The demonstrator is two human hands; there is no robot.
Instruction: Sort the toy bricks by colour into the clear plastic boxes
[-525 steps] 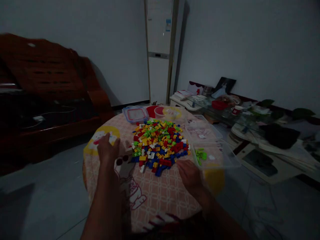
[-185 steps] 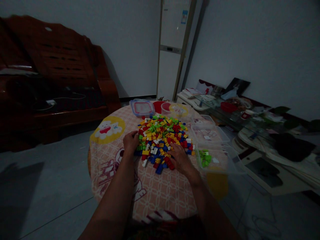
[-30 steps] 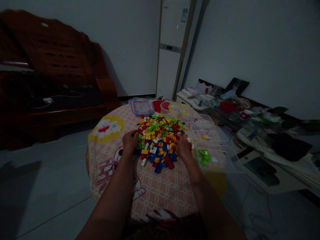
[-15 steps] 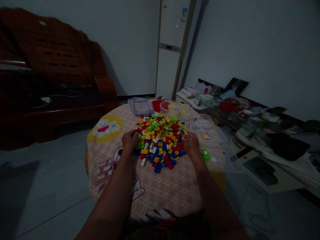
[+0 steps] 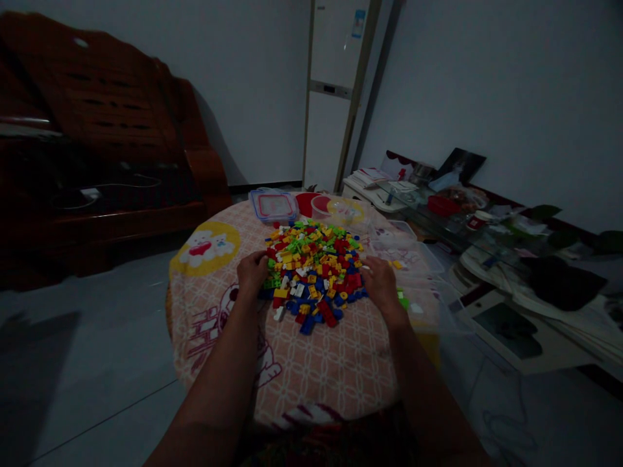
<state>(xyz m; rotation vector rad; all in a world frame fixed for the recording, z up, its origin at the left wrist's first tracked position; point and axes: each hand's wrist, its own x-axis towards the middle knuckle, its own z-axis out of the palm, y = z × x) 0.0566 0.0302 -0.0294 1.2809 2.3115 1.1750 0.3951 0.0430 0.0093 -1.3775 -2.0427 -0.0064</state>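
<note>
A heap of small toy building bricks (image 5: 314,269) in red, yellow, green, blue and white lies on the cloth-covered round table (image 5: 321,370). My left hand (image 5: 251,272) rests at the heap's left edge, fingers curled with thumb and index drawn together. Whatever they hold, if anything, is hidden. At the right edge, my right hand (image 5: 382,284) has its fingers bent together, with a small pale spot at the tips that I cannot make out. Right beside it lie clear plastic trays (image 5: 431,256), with a few green and white bricks in the nearer one.
Behind the heap are a clear box with a blue-rimmed lid (image 5: 273,206), a red round piece (image 5: 306,203) and a clear round tub (image 5: 321,206). A cluttered glass table (image 5: 418,211) stands to the right, a wooden bench (image 5: 204,168) at the left.
My right hand has shifted slightly right, away from the heap and towards the trays. The left hand has stayed at the left edge.
</note>
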